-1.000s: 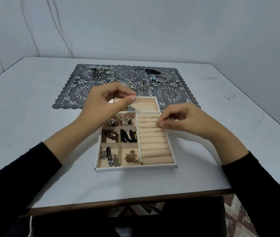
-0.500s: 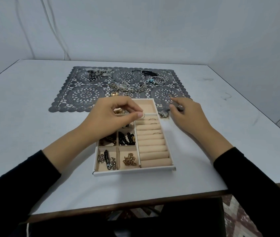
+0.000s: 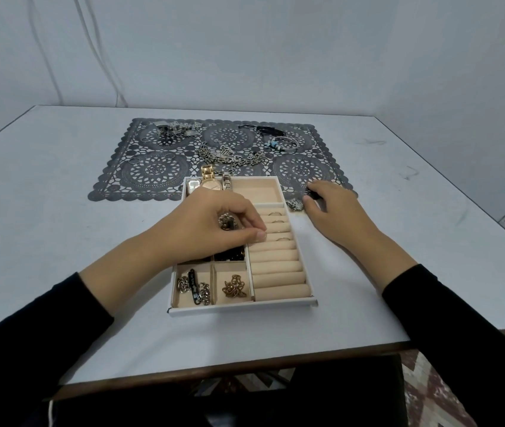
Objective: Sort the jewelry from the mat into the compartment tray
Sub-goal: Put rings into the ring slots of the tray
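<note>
Head view: my left grip [image 3: 211, 229] hovers over the compartment tray [image 3: 245, 306], thumb and fingertips pressed together above the ring rolls [image 3: 276, 266]; I cannot tell whether they hold anything. My right grip [image 3: 331, 211] pinches a small dark piece [image 3: 312, 196] at the mat [image 3: 152, 171] edge beside the tray; more jewelry [image 3: 229, 155] lies on the mat

Dim, cool, even light with soft shadows; wide-angle bending at the edges, slight softness throughout.
</note>
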A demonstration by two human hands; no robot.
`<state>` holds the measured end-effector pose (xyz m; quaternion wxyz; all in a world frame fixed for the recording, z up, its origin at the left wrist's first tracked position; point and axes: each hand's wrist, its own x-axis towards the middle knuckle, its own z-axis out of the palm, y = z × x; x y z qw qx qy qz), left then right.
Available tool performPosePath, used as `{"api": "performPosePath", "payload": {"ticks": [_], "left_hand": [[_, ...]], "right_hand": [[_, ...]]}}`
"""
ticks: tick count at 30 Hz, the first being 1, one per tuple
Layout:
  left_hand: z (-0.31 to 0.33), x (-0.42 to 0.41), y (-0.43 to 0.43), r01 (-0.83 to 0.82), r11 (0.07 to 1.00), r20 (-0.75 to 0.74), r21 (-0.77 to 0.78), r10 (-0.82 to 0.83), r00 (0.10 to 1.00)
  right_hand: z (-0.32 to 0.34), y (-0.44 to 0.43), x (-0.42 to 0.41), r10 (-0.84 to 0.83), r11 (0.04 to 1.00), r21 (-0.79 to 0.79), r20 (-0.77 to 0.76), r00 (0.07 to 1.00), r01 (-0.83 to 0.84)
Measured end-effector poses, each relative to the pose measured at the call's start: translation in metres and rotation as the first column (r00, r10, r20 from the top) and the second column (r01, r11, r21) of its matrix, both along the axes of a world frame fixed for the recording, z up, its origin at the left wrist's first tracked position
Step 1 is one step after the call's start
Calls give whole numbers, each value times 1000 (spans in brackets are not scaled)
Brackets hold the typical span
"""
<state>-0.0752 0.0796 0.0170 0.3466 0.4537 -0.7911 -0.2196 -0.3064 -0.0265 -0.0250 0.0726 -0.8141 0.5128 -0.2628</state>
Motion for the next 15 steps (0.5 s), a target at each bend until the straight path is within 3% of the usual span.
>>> {"api": "performPosePath", "payload": {"ticks": [8,15], "left_hand": [[-3,0,-3,30,997,98,-68,-23,995],[-1,4,-4,59,998,119,-11,-57,991]], "right_hand": [[1,1,1,0,1000,-16,6,1000,0],[-1,-1,0,8,999,-49,12,1000,-7]]}}
